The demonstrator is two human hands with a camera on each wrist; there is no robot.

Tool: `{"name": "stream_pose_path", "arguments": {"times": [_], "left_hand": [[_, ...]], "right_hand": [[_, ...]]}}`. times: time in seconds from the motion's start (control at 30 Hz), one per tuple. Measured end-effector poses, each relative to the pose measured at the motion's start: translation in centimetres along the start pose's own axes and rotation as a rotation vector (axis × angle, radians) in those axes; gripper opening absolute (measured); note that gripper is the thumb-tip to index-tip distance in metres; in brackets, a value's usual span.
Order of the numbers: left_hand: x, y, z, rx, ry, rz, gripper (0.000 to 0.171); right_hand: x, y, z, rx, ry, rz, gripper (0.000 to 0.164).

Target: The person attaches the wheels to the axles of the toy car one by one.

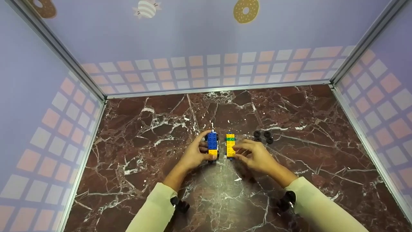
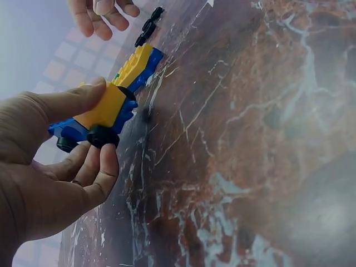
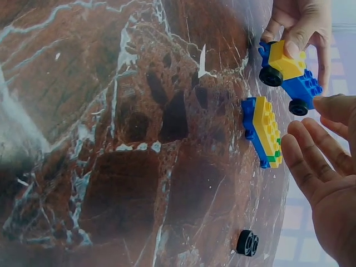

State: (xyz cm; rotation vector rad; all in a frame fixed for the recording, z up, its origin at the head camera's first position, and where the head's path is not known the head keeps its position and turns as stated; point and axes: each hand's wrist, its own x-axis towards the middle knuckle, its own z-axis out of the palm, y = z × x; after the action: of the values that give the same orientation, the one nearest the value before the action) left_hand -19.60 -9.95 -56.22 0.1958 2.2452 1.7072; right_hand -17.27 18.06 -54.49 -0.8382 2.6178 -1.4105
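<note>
My left hand (image 1: 193,153) holds a toy-brick car (image 1: 211,140), its thumb on the yellow brick at the near end and the other fingers along the left side. Blue studded bricks make up the rest of its top, and black wheels (image 2: 103,136) show on it. Whether it touches the tabletop I cannot tell. Just right of it stands a second toy-brick vehicle (image 1: 230,149), yellow on top with a green strip and a blue base; no wheels show on it. Beside that one is my right hand (image 3: 334,161), fingers loosely bent and apart from it, holding nothing.
Several loose black wheels (image 1: 267,134) lie on the dark red marbled tabletop (image 1: 154,129), behind and right of the right hand. Lilac panels with printed squares (image 1: 212,71) enclose the back and both sides. Each wrist wears a small black device (image 1: 285,202).
</note>
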Motion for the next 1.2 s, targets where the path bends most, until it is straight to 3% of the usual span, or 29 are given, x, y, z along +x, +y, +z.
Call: {"name": "stream_pose_path", "arguments": {"times": [0.27, 0.63, 0.83, 1.2], "left_hand": [[0.2, -0.2, -0.3, 0.152, 0.054, 0.007, 0.103], [1.0, 0.0, -0.8, 0.294, 0.102, 0.001, 0.101], [1.3, 0.3, -0.9, 0.314, 0.09, -0.022, 0.102], [1.5, 0.3, -1.0, 0.254, -0.009, -0.086, 0.106]], "right_hand": [[-0.3, 0.1, -0.2, -0.012, 0.01, 0.005, 0.03], [-0.4, 0.2, -0.2, -0.038, 0.009, -0.002, 0.031], [-0.6, 0.3, -0.4, -0.04, 0.022, -0.006, 0.032], [-0.9, 0.3, -0.7, -0.059, 0.003, 0.05, 0.035]]}}
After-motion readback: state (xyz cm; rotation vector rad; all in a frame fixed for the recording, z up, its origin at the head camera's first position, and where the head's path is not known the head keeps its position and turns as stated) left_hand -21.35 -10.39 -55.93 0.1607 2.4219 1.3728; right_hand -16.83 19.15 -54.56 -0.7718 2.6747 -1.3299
